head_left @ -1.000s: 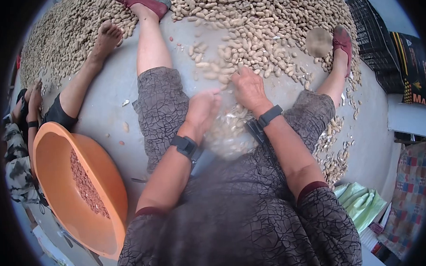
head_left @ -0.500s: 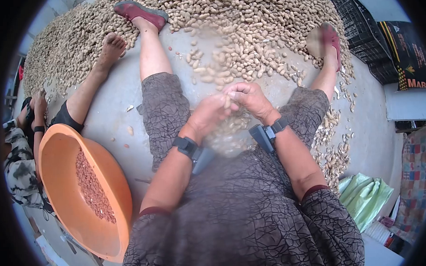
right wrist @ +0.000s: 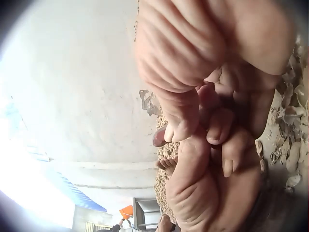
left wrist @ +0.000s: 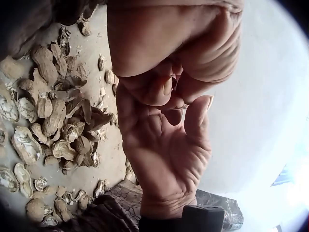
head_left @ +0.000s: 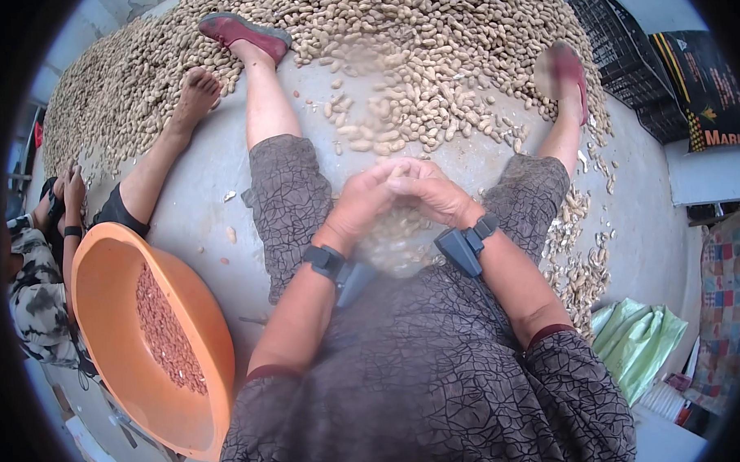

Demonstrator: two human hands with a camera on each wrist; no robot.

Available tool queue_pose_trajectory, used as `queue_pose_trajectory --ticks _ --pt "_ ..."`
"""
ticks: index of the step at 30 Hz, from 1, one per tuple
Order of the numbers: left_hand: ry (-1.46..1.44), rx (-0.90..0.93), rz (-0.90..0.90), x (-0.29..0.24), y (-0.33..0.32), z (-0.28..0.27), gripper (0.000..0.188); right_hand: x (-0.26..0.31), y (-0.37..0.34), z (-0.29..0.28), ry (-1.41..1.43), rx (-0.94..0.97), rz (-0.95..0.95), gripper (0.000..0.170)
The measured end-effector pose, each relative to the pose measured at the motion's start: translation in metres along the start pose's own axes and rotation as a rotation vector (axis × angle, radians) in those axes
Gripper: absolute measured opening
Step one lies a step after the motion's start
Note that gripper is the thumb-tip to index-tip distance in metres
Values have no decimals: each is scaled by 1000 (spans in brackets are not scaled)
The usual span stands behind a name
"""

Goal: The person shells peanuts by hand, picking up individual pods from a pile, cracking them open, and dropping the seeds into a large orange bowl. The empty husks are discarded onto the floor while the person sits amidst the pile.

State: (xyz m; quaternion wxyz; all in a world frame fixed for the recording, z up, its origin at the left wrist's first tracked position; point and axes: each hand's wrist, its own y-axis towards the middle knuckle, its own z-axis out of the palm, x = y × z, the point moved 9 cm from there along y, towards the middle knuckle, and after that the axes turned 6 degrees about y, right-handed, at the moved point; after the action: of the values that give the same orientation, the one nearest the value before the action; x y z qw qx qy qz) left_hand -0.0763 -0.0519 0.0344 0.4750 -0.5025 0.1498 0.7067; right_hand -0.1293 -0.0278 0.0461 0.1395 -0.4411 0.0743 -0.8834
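Above the floor between the person's legs, the left hand (head_left: 357,205) and right hand (head_left: 444,197) meet, fingers curled in against each other. A pale peanut (head_left: 397,173) shows between their fingertips in the head view. Both wrist views have the fingers and thumbs bunched tightly, hiding most of what they pinch. Beneath the hands lies a heap of broken peanut shells (left wrist: 58,116), hollow halves among them. Just beyond the hands, loose unshelled peanuts (head_left: 375,137) spill from a large peanut pile (head_left: 461,32).
An orange basin (head_left: 104,322) holding reddish shelled kernels (head_left: 168,332) stands at the left. Another person's bare foot (head_left: 196,94) reaches toward the pile. On the right are a black crate (head_left: 625,67), a printed black bag (head_left: 699,89), scattered shells (head_left: 583,264) and a green sack (head_left: 639,344).
The right hand has come back from the loose peanuts toward the body. The left hand has moved right to meet it, and the two have closed together round a peanut.
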Motion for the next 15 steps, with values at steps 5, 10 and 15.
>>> queue_pose_trajectory --ticks 5,10,15 --pt "109 -18 36 2 1 -1 34 -1 0 -3 52 -17 -30 32" --pt "217 -33 43 3 1 -1 33 -8 2 -15 142 -49 -52 28" --pt "150 45 122 0 -2 1 28 -9 1 -24 106 -159 -59 35"
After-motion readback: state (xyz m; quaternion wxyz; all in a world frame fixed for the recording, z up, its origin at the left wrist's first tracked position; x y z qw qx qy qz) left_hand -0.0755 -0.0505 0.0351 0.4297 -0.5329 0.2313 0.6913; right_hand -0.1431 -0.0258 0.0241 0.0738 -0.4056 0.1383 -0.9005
